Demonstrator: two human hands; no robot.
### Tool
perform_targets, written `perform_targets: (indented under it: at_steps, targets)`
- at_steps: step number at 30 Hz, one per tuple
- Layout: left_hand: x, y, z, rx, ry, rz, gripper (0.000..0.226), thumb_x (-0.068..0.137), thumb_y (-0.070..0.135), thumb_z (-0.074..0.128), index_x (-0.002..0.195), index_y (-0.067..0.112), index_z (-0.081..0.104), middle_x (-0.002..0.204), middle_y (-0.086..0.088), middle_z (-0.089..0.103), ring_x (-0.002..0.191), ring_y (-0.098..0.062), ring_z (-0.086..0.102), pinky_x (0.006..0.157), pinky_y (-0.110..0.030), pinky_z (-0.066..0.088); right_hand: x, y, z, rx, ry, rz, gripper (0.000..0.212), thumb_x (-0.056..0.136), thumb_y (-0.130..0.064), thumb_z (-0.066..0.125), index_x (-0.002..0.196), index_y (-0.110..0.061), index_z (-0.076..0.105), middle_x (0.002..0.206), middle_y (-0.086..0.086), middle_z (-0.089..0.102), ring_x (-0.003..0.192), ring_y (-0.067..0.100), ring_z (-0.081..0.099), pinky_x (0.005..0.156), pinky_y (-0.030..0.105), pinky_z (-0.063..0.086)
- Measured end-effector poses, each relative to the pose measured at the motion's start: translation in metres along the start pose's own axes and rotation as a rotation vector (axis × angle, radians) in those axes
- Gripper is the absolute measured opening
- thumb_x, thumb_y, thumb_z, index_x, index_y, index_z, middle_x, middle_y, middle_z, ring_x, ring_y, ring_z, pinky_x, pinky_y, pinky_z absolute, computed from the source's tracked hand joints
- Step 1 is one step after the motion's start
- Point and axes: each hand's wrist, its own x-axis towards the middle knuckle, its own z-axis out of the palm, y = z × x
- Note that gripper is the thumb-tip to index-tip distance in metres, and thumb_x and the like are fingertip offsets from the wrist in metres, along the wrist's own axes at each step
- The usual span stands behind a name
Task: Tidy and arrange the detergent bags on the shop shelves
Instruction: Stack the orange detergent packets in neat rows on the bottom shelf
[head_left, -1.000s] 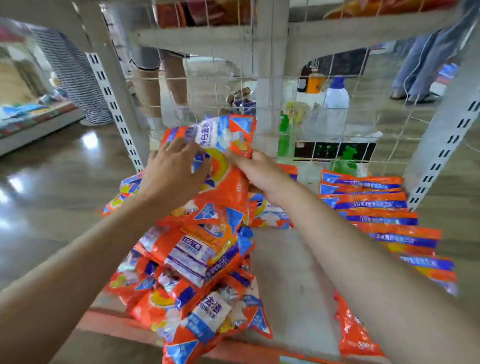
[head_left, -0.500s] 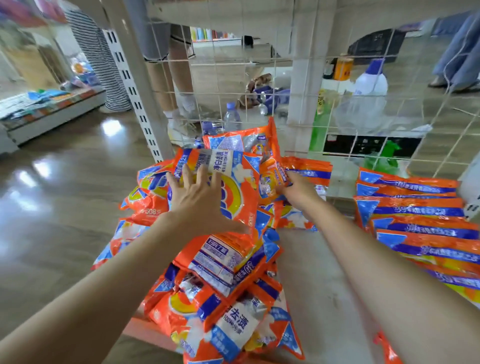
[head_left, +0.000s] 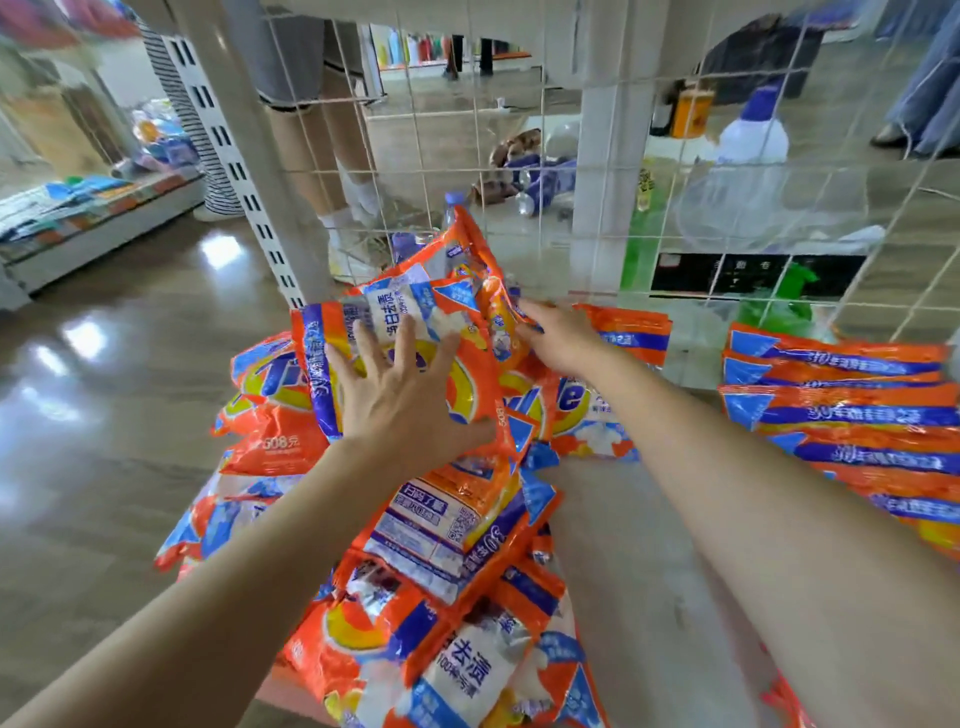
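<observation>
On top of the loose heap, an orange detergent bag (head_left: 415, 358) is pressed flat by the left hand (head_left: 405, 400), fingers spread. Its right edge is pinched by the right hand (head_left: 561, 338). A neat stack of bags (head_left: 852, 410) lies well apart on the shelf (head_left: 623, 545).

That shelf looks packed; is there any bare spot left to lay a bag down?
Yes: a bare strip of shelf runs between the messy heap on the left and the neat stack on the right. The heap side is crowded, with both hands there.
</observation>
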Motion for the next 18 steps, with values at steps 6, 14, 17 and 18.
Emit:
perform_targets:
  at_steps: [6, 14, 17, 18]
  targets:
    - [0.005, 0.029, 0.000, -0.013, 0.038, 0.084, 0.096, 0.073, 0.063, 0.057, 0.146, 0.014, 0.020, 0.156, -0.015, 0.002, 0.145, -0.036, -0.005, 0.112, -0.063, 0.000, -0.035, 0.064, -0.011, 0.279, 0.287, 0.195, 0.027, 0.089, -0.015, 0.061, 0.113, -0.003, 0.060, 0.116, 0.011, 0.060, 0.106, 0.024, 0.056, 0.078, 0.020, 0.036]
    - [-0.007, 0.063, 0.024, 0.063, 0.033, 0.402, 0.050, 0.088, 0.046, 0.048, 0.130, 0.020, 0.047, 0.148, -0.005, 0.032, 0.146, -0.025, 0.005, 0.114, -0.056, -0.011, -0.041, 0.103, -0.006, 0.434, 0.157, 0.455, 0.024, 0.085, -0.013, 0.067, 0.107, -0.009, 0.061, 0.111, 0.010, 0.065, 0.104, 0.025, 0.060, 0.088, 0.034, 0.045]
    - [-0.007, 0.061, 0.024, 0.125, 0.021, 0.404, 0.054, 0.089, 0.051, 0.047, 0.132, 0.020, 0.046, 0.148, -0.004, 0.033, 0.146, -0.024, 0.006, 0.115, -0.057, -0.008, -0.045, 0.104, -0.004, 0.232, 0.178, 0.480, 0.025, 0.089, -0.019, 0.063, 0.110, -0.006, 0.066, 0.115, 0.016, 0.065, 0.107, 0.032, 0.060, 0.084, 0.032, 0.044]
    - [-0.007, 0.061, 0.024, 0.132, 0.017, 0.408, 0.054, 0.089, 0.051, 0.046, 0.133, 0.019, 0.046, 0.149, -0.004, 0.033, 0.146, -0.024, 0.006, 0.115, -0.057, -0.008, -0.050, 0.101, -0.005, 0.201, 0.204, 0.485, 0.024, 0.090, -0.019, 0.061, 0.108, -0.005, 0.067, 0.114, 0.017, 0.066, 0.106, 0.033, 0.060, 0.081, 0.032, 0.043]
